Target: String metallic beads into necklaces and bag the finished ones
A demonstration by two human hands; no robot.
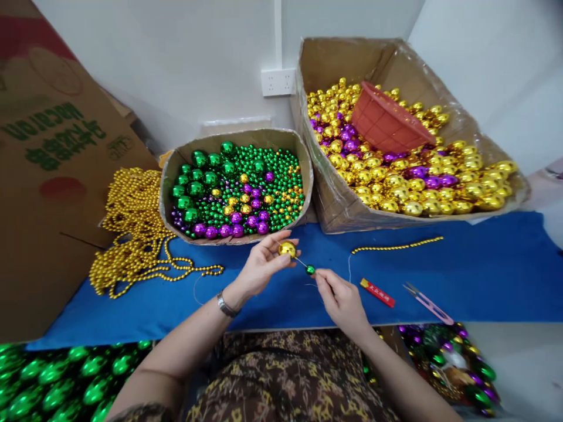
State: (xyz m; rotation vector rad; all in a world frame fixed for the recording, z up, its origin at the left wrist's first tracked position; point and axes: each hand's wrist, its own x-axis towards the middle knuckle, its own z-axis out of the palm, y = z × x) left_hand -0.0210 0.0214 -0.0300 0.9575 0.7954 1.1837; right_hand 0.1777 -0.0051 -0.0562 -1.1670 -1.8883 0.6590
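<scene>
Between the fingers and thumb of my left hand is a large shiny gold bead. A thin needle-like shaft runs out of it toward a small green bead. My right hand pinches at the green bead's near side, thumb and forefinger together. Both hands are above the blue cloth, just in front of the smaller box of beads. A pale thread end shows beside the right fingers; whether it joins the shaft is hidden.
Gold bead strands are heaped at left beside a tall carton. A large box of gold and purple beads holds a red basket. On the cloth's right lie a short gold strand, a red packet and pink snips.
</scene>
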